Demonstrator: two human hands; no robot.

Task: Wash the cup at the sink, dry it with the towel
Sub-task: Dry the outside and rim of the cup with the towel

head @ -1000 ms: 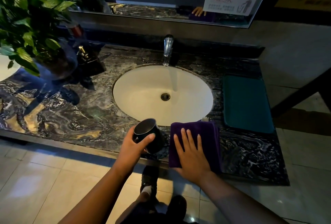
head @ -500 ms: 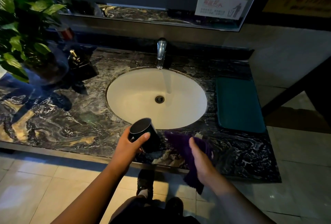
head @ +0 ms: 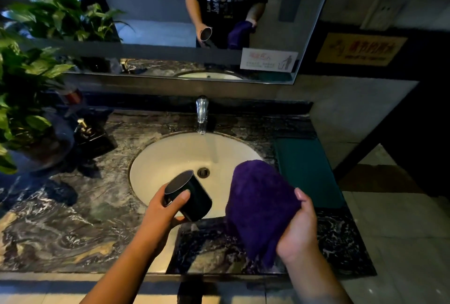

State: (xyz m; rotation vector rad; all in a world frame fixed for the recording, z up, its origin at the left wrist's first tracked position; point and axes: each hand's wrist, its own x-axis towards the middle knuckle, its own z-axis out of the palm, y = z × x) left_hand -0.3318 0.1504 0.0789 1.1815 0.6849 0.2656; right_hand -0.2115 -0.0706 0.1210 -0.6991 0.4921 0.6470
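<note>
One dark round cup point(head: 188, 197) sat tilted in the left hand point(head: 162, 216) over the white sink point(head: 155, 170) — one fuzzy purple towel point(head: 258, 206) bunched in the right hand point(head: 298, 230). Mirrored shirt letters: "ALMOST".

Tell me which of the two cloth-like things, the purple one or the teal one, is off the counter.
The purple towel: it is bunched up in the right hand, held above the sink's edge. The teal mat lies flat on the counter, right of the basin.

A dark marbled stone tabletop point(head: 73, 225) holds a white oval sink basin point(head: 170, 157) set in at its centre. At three o'clock lies a flat teal rectangular mat point(head: 308, 172); at nine o'clock stand a leafy green potted plant point(head: 26, 99) and a black brass-topped bottle point(head: 93, 139).
</note>
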